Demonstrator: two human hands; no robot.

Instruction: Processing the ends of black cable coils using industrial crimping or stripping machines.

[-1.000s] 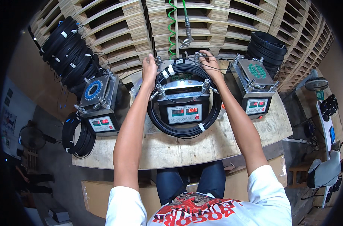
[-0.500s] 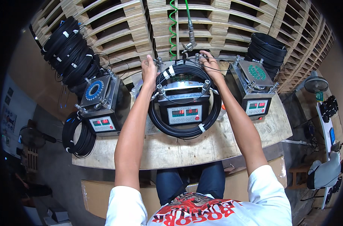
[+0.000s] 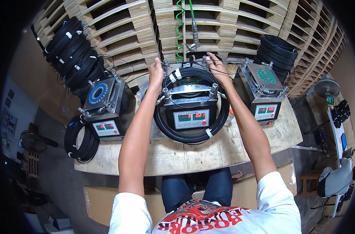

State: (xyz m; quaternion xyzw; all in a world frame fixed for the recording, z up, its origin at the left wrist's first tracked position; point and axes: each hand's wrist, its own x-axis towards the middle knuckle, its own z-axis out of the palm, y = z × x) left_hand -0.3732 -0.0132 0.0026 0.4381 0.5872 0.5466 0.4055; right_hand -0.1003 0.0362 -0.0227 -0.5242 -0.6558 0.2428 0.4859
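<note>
Both the left hand point(image 3: 156, 74) and right hand point(image 3: 217, 67) pinch the black cable coil point(image 3: 191, 105) at the far side of the middle winding machine point(image 3: 190, 103); judged risk: loops snagging on its 4 corner posts, loosening the taped bundle.

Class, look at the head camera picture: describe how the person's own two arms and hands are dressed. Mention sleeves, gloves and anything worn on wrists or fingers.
Both arms are bare from the short white sleeves of a T-shirt down to the fingers. The left hand and the right hand wear no gloves. No watch, band or ring shows on either wrist or hand, though the fingers are small in this view. The shirt's front carries a red and black print.
</note>
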